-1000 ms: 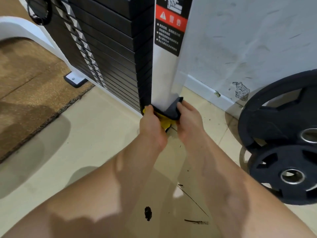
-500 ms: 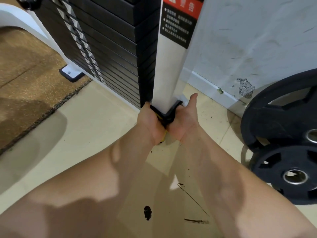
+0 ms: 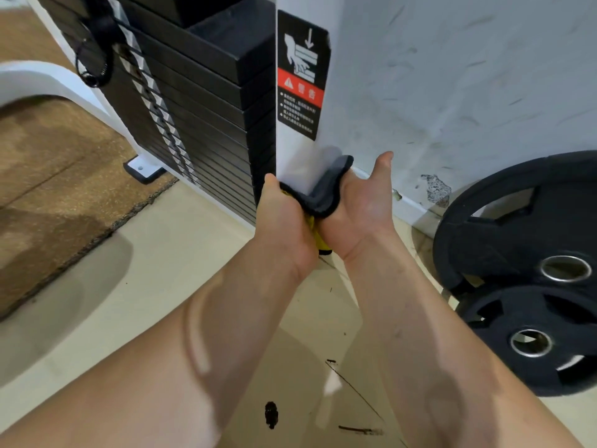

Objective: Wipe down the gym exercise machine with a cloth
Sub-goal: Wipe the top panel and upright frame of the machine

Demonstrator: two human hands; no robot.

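Note:
A dark grey cloth with a yellow underside is wrapped round the white upright post of the weight machine, just below its black and red warning label. My left hand grips the cloth against the post's left side. My right hand holds the cloth against the right side, thumb pointing up. The fingers of both hands are hidden behind the post. The black weight stack stands directly left of the post.
Two black weight plates lean against the scuffed white wall at the right. A brown rubber mat and the machine's white base frame lie to the left. Beige floor tiles carry dark marks near my forearms.
Both hands have slid the cloth up the post from near its foot to just under the warning label, and the view has tilted upward.

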